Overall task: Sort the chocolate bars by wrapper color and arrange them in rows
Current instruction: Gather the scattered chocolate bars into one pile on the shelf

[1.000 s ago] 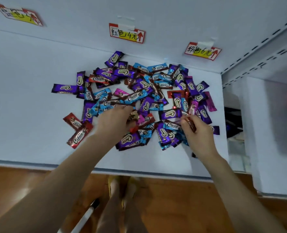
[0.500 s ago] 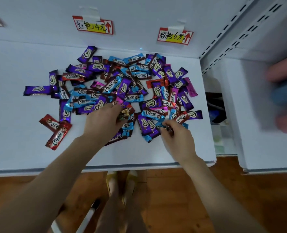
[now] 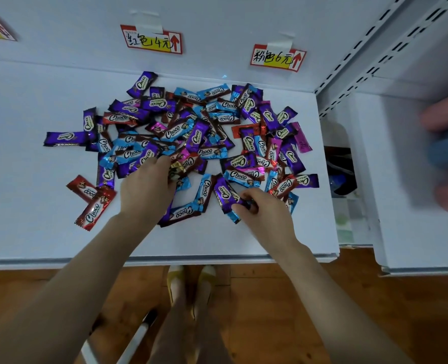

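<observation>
Near the shelf's [image 3: 33,206] front edge, left hand [image 3: 149,189] curls round chocolate bars [image 3: 178,169] — right hand [image 3: 266,210] pinches a purple bar [image 3: 225,193].

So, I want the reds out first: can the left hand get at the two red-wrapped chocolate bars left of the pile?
Probably yes: the two red-wrapped chocolate bars lie uncovered on the white shelf, just left of the left hand, with nothing between them.

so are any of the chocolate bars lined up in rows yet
No, the chocolate bars lie in one mixed heap of purple, blue, red and pink wrappers on the white shelf.
</observation>
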`<state>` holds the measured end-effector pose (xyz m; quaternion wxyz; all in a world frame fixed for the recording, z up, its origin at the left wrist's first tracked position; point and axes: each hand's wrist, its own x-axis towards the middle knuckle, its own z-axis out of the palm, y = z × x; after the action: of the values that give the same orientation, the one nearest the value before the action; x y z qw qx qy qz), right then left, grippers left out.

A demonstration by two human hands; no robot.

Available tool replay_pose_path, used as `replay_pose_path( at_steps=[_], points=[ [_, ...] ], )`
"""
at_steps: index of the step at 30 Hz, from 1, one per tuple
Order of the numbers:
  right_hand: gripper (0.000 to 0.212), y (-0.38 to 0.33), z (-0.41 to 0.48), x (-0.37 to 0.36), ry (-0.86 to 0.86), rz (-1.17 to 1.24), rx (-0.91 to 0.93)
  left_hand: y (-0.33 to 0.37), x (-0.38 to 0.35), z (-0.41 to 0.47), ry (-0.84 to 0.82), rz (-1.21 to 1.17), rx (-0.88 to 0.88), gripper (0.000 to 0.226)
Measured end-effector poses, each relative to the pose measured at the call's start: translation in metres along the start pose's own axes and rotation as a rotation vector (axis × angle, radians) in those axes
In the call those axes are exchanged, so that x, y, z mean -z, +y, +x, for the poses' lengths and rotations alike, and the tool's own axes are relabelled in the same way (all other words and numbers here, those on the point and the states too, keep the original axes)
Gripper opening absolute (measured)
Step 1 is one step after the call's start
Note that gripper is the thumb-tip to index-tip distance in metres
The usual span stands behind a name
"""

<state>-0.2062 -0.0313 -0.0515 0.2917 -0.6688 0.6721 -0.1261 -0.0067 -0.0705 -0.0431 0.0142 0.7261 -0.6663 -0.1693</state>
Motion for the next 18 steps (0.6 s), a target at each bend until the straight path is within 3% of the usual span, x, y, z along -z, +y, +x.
replay_pose_path(
  at_steps=[6,11,14,18],
  points=[
    [0.02,-0.002,0.005,0.001,-0.192,0.078,0.11,-0.004,0.002,0.0,0.017,-0.058,0.018,0.028],
    [0.02,0.002,0.007,0.015,-0.018,0.191,0.042,-0.006,0.006,-0.003,0.042,-0.159,0.095,0.034],
    [0.027,-0.002,0.014,0.023,-0.02,0.156,-0.01,-0.009,0.015,-0.006,0.033,-0.203,0.133,0.035],
    [0.025,-0.023,0.028,0.027,-0.072,-0.007,0.062,-0.021,0.039,-0.014,0.024,-0.243,0.157,0.035]
  ],
)
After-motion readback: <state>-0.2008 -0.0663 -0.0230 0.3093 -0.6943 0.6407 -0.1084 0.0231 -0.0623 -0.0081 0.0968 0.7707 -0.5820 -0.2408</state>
